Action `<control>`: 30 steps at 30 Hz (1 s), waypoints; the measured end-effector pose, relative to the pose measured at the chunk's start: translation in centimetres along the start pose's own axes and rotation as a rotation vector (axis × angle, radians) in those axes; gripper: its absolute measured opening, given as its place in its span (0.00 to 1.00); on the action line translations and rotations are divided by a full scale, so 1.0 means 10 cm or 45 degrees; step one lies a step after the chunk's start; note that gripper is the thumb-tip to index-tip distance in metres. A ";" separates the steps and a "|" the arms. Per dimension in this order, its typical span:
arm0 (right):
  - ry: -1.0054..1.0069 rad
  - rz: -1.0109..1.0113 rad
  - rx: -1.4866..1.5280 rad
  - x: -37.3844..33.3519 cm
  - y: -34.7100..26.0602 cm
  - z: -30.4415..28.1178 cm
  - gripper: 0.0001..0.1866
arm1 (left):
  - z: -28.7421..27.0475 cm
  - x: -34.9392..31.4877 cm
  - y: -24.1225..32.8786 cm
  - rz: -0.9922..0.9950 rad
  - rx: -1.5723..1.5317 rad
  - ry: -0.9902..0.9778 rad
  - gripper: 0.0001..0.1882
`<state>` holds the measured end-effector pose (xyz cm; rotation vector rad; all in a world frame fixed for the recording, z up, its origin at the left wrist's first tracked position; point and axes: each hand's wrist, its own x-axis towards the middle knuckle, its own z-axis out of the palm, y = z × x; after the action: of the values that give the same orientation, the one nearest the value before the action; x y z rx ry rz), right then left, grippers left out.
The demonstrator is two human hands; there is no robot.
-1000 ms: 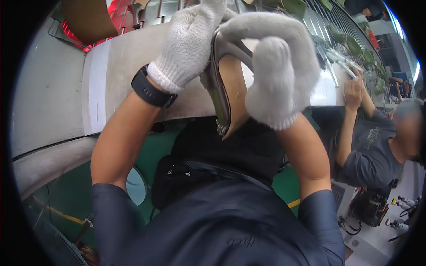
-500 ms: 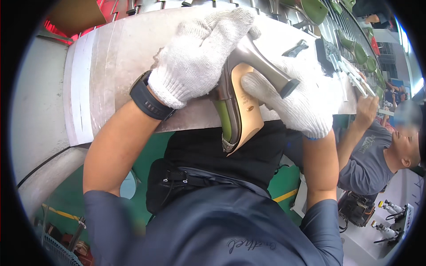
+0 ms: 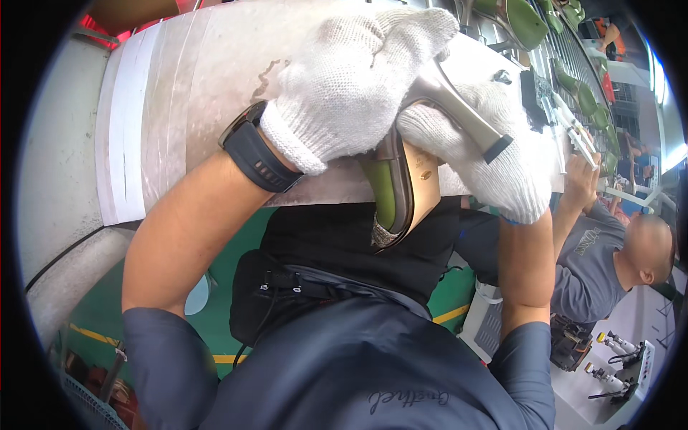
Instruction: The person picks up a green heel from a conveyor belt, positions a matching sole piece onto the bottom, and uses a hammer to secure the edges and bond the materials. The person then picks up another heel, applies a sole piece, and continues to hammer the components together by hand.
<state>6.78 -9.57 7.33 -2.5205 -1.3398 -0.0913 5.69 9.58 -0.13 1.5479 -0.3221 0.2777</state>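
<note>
A green high-heeled shoe (image 3: 385, 192) with a tan sole and a silvery heel is tilted, toe down toward me and heel pointing right. Its pointed toe bears a glittery trim and hangs past the table's near edge. In a white knit glove, my left hand (image 3: 351, 89) is closed on the back part of the shoe, its fingers near the base of the heel. My right hand (image 3: 494, 161), gloved alike, grips the shoe from the right, thumb side against the sole beneath the heel. The gloves hide the shoe's rear and part of the sole.
The pale worktable (image 3: 215, 93) lies under my hands. Several green shoes (image 3: 522, 25) stand on a rack at the far right. Near white-handled tools (image 3: 573, 129), a co-worker's hand (image 3: 580, 179) is at the right. A grey wall (image 3: 61, 143) borders the left.
Both hands and the shoe have shifted slightly to the right. My right thumb has moved up the sole toward the heel, and my left hand covers more of the shoe's back.
</note>
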 end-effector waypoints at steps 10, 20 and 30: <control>0.081 0.245 0.255 -0.04 -0.10 0.05 0.26 | -0.06 -0.03 0.22 -0.130 0.040 -0.040 0.19; 0.058 0.599 0.445 -0.11 -0.28 0.02 0.34 | -0.12 -0.06 0.00 0.054 0.140 -0.073 0.18; 0.094 0.037 0.430 0.05 -0.21 -0.04 0.31 | -0.68 -0.43 0.20 0.075 0.368 -0.109 0.27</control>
<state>5.34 -8.16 8.23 -2.2306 -1.1778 0.0441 1.13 16.50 0.10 1.8401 -0.4085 0.3148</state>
